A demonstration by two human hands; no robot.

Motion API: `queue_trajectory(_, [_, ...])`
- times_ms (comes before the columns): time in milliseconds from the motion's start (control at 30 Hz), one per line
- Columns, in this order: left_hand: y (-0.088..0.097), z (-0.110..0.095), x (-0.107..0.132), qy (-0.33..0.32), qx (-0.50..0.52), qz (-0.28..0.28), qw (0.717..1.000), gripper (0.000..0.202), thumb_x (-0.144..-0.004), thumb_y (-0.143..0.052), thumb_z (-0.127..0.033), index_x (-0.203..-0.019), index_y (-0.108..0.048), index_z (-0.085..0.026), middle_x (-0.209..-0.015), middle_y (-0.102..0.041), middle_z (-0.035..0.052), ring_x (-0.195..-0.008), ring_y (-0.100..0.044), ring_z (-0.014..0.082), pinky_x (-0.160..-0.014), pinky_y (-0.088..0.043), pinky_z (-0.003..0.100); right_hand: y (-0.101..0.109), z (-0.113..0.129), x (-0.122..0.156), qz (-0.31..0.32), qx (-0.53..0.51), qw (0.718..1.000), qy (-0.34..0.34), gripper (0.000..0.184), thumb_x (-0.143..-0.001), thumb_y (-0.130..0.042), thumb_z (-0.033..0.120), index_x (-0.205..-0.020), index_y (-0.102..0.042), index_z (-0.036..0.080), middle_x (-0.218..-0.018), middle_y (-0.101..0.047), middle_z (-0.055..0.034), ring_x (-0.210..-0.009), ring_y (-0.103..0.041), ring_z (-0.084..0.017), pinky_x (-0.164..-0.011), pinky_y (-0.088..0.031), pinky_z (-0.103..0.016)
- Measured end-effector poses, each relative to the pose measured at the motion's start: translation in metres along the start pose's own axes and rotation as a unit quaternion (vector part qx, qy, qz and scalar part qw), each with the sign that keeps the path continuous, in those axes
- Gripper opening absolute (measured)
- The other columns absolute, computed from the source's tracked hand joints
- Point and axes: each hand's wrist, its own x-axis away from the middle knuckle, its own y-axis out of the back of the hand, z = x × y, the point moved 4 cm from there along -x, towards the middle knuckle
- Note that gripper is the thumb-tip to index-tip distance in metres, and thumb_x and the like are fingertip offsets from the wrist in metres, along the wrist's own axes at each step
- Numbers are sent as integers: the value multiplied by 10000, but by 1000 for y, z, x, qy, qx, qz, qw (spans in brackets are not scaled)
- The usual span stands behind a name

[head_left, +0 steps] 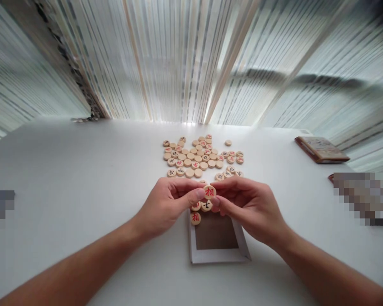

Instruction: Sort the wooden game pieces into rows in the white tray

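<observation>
Your left hand [167, 199] and right hand [250, 202] pinch one red-marked disc [210, 192], fingertips nearly together, over the open box's [218, 256] far end. Looks light, stiff, perhaps slick — grip the rim, leave the face clear.

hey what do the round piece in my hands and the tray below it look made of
The piece looks like wood, pale tan and smooth, though plastic is possible; its red character seems printed or painted. The tray is probably matte cardboard, judging by its thin white rim and flat brown base.
</observation>
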Motion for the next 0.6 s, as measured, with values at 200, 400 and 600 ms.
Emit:
queue_trajectory(200, [-2, 3, 3, 18, 60, 2, 998, 322, -805, -920, -304, -1094, -862, -176, -968, -865, 94, -928, -829, 280, -918, -691, 420, -2, 1, 1, 3, -29, 999, -27, 300, -714, -1010, 324, -929, -835, 207, -783, -819, -53, -627, -760, -179, -551, -660, -251])
queue_trajectory(400, [0, 5, 3, 10, 89, -8, 996, 319, -769, -949, -218, -1067, -854, -153, -963, -871, 100, -870, -843, 247, -836, -706, 341, -3, 1, 0, 8, -60, 997, -37, 301, -696, -1021, 291, -914, -832, 206, -782, -828, -50, -619, -758, -160, -548, -651, -214])
queue_trajectory(600, [0, 2, 4, 13, 116, 0, 993, 346, -733, -973, -148, -1060, -860, -153, -939, -874, 78, -846, -845, 202, -806, -690, 241, -5, 1, 0, 20, -103, 993, -46, 294, -690, -1020, 193, -922, -840, 197, -810, -845, -44, -648, -770, -125, -577, -632, -140])
